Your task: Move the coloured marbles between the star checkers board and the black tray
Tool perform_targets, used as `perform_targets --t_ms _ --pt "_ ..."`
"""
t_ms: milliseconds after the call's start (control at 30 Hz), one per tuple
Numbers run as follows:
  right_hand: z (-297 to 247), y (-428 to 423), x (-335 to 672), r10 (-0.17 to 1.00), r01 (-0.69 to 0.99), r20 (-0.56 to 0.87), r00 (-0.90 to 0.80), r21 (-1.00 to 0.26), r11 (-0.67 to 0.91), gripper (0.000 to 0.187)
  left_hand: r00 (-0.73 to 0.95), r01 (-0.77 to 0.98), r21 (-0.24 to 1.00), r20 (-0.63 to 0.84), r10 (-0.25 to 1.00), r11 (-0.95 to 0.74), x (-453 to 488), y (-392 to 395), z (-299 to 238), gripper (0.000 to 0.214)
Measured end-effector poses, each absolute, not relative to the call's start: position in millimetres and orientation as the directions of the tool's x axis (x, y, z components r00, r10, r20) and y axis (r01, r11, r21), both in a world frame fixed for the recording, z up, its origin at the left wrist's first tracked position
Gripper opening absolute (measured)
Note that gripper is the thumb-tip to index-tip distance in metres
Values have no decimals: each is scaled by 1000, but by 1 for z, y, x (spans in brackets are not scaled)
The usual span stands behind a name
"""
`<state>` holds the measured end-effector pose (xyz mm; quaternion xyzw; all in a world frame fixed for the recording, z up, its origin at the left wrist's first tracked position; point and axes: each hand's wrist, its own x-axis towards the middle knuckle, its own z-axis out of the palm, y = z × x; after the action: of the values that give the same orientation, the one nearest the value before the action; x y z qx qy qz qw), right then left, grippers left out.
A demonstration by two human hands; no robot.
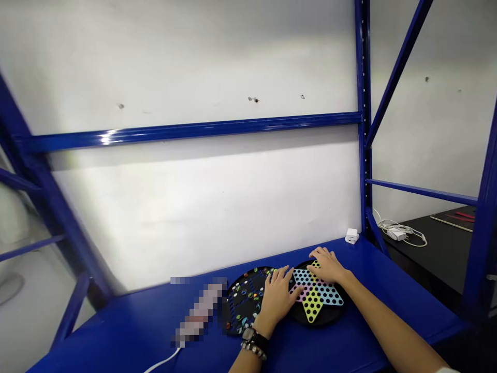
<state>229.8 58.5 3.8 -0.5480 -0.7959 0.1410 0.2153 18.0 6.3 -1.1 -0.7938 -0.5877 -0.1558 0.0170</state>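
Observation:
Two round black Chinese checkers boards lie side by side on a blue shelf top [349, 305]. The left board [244, 303] is dotted with several coloured marbles. The right board [316, 303] carries a star of pink, blue and yellow points pierced with holes, and I see no marbles on its visible part. My left hand [276, 298] lies across the right edge of the left board, its fingers reaching the right board. A watch and a beaded bracelet circle that wrist. My right hand [326, 265] rests on the star's upper part. Neither hand visibly holds anything.
A pixelated object [198, 311] lies left of the boards, with a white cable [163, 360] near it. A small white block [351, 236] sits at the back corner. Blue steel shelving uprights frame a white wall. A black surface at right holds a white cable bundle [396, 233] and red items [462, 215].

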Motion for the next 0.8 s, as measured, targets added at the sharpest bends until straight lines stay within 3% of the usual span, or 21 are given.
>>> perform_targets --t_ms 133,300,500,800 --pt "7 49 218 887 761 132 -442 -468 449 57 174 956 169 325 930 -238 21 9 -6 46" --pt "-8 46 204 829 737 -9 -559 -463 492 72 151 943 264 208 966 -204 16 10 -8 45" --pt "-14 50 203 828 741 -34 -559 -470 480 80 166 938 272 188 968 -214 13 8 -6 49" --pt "-13 48 203 834 728 -13 -552 -495 474 74 158 916 328 230 960 -230 10 12 -9 45"
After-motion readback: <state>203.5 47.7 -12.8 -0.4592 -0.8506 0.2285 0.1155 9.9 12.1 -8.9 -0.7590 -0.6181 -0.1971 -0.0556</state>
